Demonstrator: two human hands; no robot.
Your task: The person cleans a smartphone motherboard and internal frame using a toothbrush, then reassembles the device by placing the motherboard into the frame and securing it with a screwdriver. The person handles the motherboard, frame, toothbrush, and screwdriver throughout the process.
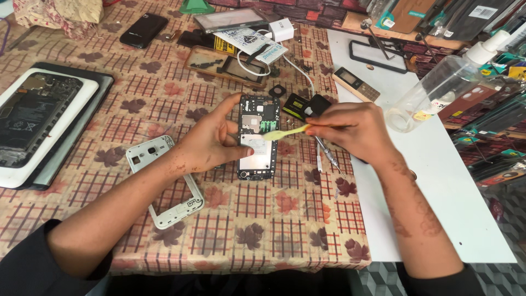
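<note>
The left hand (211,140) pinches an opened phone (258,137) by its left edge, thumb and fingers closed on it, holding it face down with its circuit board showing, just above the surface (246,230). The right hand (350,129) is closed around a yellow brush (285,131), whose tip rests on the green part of the board near the phone's upper half. Just beside the left wrist lies a white phone frame (164,183), flat on the checked cloth. A thin screwdriver (327,153) lies under the right hand. Beyond the phone sit a small black part (298,106), a white charger (281,28) with its cable, and a black phone (144,30). At the far left rests a tablet (33,118) with its back off. A clear bottle (438,87) lies to the right on a white board (438,192).
</note>
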